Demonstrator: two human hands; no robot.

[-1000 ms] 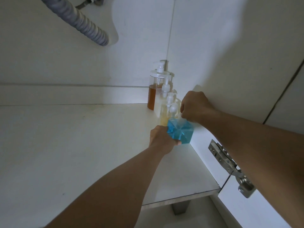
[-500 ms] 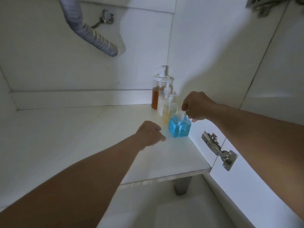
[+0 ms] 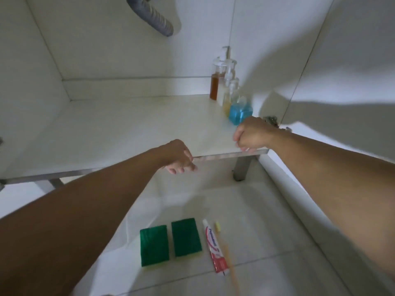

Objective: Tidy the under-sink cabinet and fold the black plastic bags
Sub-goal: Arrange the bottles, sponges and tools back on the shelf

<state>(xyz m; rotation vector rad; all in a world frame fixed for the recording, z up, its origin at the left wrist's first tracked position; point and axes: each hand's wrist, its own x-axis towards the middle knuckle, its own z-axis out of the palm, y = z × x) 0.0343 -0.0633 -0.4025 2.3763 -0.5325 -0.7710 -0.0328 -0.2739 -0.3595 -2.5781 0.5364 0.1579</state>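
The white cabinet shelf (image 3: 128, 129) lies in front of me. At its far right corner stands a row of pump bottles: a blue square bottle (image 3: 240, 112) at the front, pale yellow ones behind it and a tall amber bottle (image 3: 215, 84) at the back. My left hand (image 3: 178, 155) hangs over the shelf's front edge with loosely curled fingers and holds nothing. My right hand (image 3: 251, 134) hovers near the shelf's front right corner, just in front of the blue bottle, fingers curled with nothing in them. No black plastic bags are in view.
On the tiled floor below the shelf lie two green sponges (image 3: 154, 245) (image 3: 186, 237), a red and white toothpaste tube (image 3: 214, 246) and a toothbrush (image 3: 226, 251). A grey corrugated drain hose (image 3: 157, 21) hangs at the top. A metal leg (image 3: 240, 167) props up the shelf.
Both hands let go of the blue bottle and drew back to the shelf's front edge. The view dropped, so the floor items now show.
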